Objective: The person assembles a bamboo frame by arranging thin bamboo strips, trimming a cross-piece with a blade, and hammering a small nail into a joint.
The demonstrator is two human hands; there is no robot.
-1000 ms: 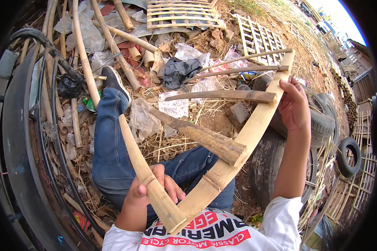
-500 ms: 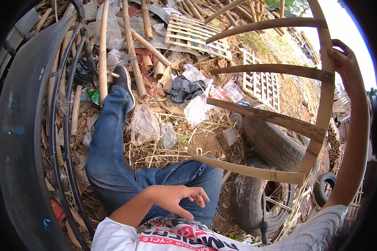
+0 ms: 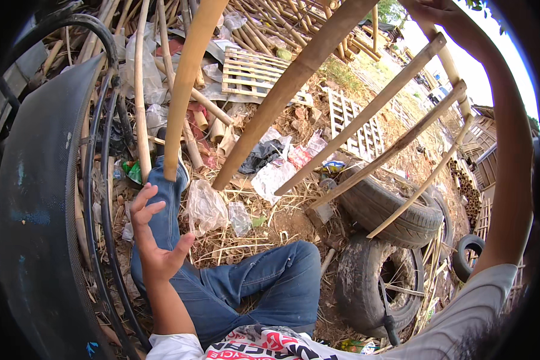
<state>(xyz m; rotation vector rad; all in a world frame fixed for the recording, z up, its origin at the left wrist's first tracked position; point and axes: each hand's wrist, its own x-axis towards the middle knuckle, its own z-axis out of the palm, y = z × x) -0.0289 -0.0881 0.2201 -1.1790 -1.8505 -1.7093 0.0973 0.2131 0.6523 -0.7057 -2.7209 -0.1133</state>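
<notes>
1. Nearest, at the lower left of the frame, the left hand (image 3: 163,258) is raised with its fingers spread and empty. It is close below the tip of the leftmost slat (image 3: 189,78); whether they touch cannot be told.
2. The bamboo frame (image 3: 366,111) slants through the air across the upper half, to the right of centre. The right hand (image 3: 435,13), at the upper right edge, grips its crosspiece (image 3: 447,60); its fingers are partly cut off from view.
3. With one hand bearing the weight, a firm hold on the crosspiece seems best. The left hand would probably steady a slat better near its joint than at the free tip, sparing the joints a twist.
4. Five slats show, free ends downward. The leftmost is smooth and pale tan, the second browner, the rest narrower. Three visibly meet the crosspiece; two run out of the top.
5. Beyond lie two tyres (image 3: 375,210) at right of centre, a yellowish slatted panel (image 3: 246,72) at upper centre, and piled bamboo poles (image 3: 276,27) behind.
</notes>
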